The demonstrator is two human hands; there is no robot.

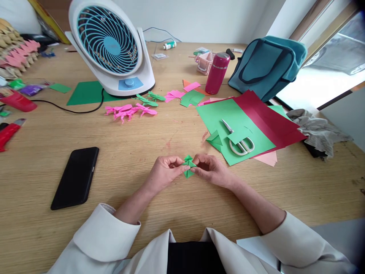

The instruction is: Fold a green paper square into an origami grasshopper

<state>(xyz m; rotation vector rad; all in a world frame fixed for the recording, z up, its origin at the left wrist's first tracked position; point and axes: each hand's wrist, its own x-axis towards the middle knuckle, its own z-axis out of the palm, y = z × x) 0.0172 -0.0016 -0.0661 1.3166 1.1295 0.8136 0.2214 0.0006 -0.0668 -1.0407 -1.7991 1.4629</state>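
A small piece of folded green paper (188, 163), creased into triangular flaps, is held between my two hands over the wooden table. My left hand (167, 170) pinches its left side between thumb and fingers. On the right side, my right hand (212, 169) grips it the same way, and the two thumbs nearly meet at its middle. Another folded green piece (215, 140) lies to the right, by the edge of a large green sheet (211, 114). Scissors (241, 144) with white handles rest on that sheet, partly under a small green scrap (238, 135).
A black phone (75, 178) lies at left. Pink folded figures (128, 111) and green ones (148, 99) sit before a white fan (111, 45). Behind are a magenta flask (217, 73) and a teal bag (265, 64). Red sheets (262, 118) lie at right; a red cutter (10, 133) at far left.
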